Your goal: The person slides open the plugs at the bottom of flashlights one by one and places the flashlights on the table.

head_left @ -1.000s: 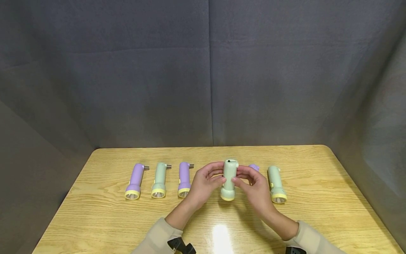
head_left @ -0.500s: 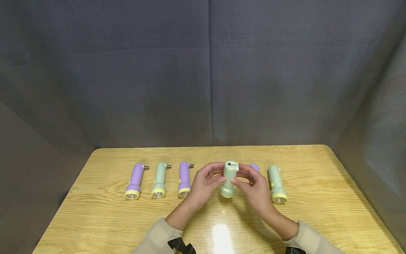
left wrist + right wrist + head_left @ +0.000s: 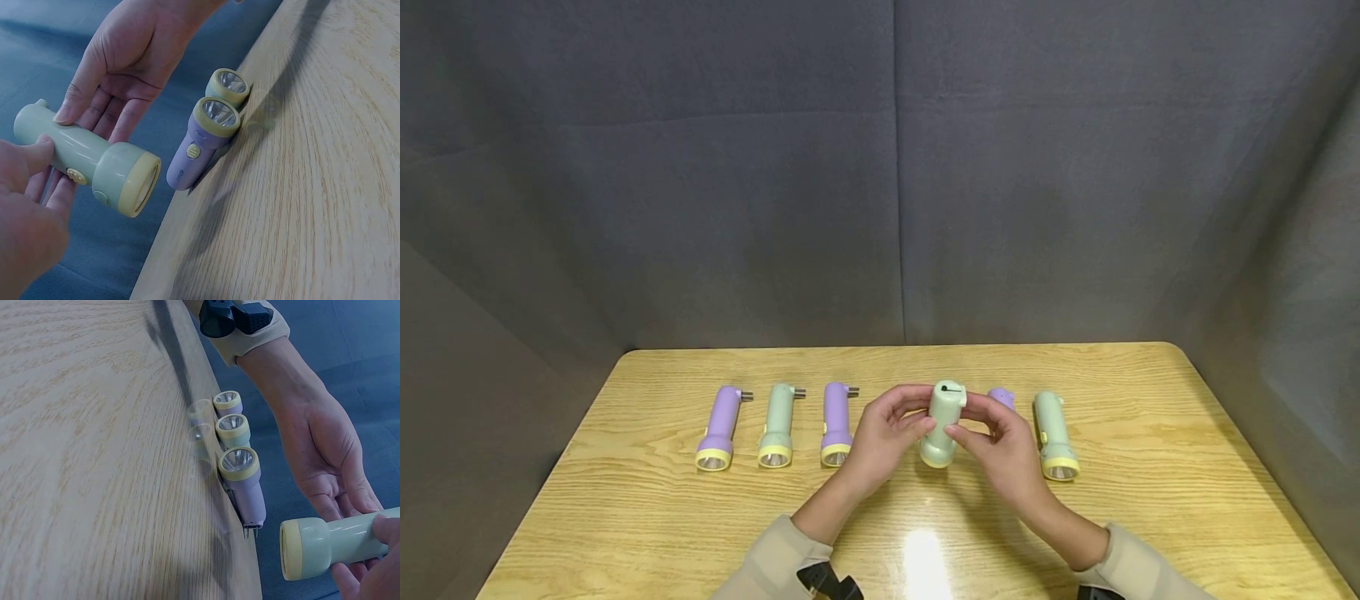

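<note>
A pale green flashlight [image 3: 943, 429] with a yellow rim is held above the table between both hands. My left hand [image 3: 883, 429] pinches its body from the left, thumb in front and fingers behind. From the other side my right hand [image 3: 1000, 437] grips it the same way. The flashlight's tail end, with a dark slot, faces up toward the head camera. In the left wrist view a yellow switch shows on the flashlight's body [image 3: 81, 150], and its lens end points away from the palms. A purple flashlight [image 3: 1002, 397] is mostly hidden behind my right hand.
Left on the wooden table [image 3: 647, 533] lie a purple flashlight [image 3: 722, 425], a green one [image 3: 778, 421] and another purple one [image 3: 836, 417], plug prongs sticking out. A green flashlight [image 3: 1052, 433] lies right of my right hand. Grey cloth [image 3: 760, 208] hangs behind.
The held flashlight has tilted, so its slotted tail end now faces the head camera more and its lens end sits slightly higher. Both hands stay almost in place.
</note>
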Available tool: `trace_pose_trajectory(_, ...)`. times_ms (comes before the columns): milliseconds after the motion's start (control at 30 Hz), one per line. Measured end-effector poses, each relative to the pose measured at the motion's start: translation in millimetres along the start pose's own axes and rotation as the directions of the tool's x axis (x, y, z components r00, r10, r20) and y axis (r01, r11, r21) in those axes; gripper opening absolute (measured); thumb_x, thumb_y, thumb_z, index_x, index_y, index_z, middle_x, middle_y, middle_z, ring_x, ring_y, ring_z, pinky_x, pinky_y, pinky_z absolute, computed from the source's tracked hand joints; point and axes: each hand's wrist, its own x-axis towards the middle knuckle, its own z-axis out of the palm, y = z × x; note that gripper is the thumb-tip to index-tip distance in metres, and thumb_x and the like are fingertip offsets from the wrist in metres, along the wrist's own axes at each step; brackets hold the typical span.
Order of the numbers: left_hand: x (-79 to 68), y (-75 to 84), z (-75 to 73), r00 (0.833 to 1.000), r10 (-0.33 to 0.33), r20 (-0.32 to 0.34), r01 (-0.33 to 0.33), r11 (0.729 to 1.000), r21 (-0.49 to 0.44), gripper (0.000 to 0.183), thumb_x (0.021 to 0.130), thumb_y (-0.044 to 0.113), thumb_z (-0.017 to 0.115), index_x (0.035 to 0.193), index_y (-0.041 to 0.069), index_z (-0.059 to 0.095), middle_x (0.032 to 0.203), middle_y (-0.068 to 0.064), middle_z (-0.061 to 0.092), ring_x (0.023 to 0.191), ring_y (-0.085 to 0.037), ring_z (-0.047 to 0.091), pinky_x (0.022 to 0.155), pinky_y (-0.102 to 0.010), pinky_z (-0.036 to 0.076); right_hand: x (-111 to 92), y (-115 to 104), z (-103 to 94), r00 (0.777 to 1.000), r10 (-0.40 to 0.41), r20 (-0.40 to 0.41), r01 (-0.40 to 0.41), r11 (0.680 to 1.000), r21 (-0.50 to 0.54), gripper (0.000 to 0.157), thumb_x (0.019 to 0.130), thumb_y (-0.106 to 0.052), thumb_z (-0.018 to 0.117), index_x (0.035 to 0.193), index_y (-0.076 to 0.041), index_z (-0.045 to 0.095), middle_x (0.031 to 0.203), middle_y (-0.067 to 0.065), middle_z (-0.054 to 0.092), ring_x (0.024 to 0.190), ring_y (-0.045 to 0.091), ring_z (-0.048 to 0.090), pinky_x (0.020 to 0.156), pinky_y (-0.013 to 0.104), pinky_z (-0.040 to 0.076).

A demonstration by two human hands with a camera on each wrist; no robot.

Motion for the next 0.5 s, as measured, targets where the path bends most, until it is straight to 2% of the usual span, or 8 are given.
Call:
trace_pose_trajectory(267,-1.2,1.5,0.4,1.000,-0.004,0.012,0.004,1.000,-0.013,0.035,0.096,-0.004,0.066,0.131,-0.003,0.060,0.135,-0.016,0.061,0.127,-0.028,0.058,0.109,-0.033,0.047,1.1,-1.4,-1.6,1.000,-0.008,-0.007,0.009,1.000,0.007,0.034,0.088,0.007,0.074,0.121,0.007,0.066,0.115,0.003,0.070,0.105,0.011,0.066,0.081,0.026,0.060)
trace_pose_trajectory(400,-1.6,2.4,0.6,1.000,0.015,0.022,-0.015,1.000,-0.009,0.035,0.097,-0.001,0.066,0.131,-0.005,0.060,0.134,-0.018,0.061,0.125,-0.029,0.059,0.108,-0.036,0.048,1.5,-1.8,-2.8,1.000,-0.002,-0.015,0.002,1.000,-0.007,0.033,0.088,0.006,0.075,0.120,0.007,0.067,0.114,0.003,0.071,0.104,0.010,0.066,0.081,0.025,0.060)
trace_pose_trajectory(500,-1.9,3.8,0.4,1.000,0.026,0.017,-0.027,0.999,0.036,0.033,0.099,0.003,0.066,0.131,-0.003,0.061,0.132,-0.018,0.063,0.122,-0.028,0.061,0.106,-0.038,0.050,1.8,-1.8,-3.5,1.000,0.004,-0.019,-0.004,1.000,-0.014,0.034,0.088,0.006,0.075,0.120,0.006,0.067,0.114,0.004,0.071,0.104,0.010,0.066,0.081,0.025,0.060)
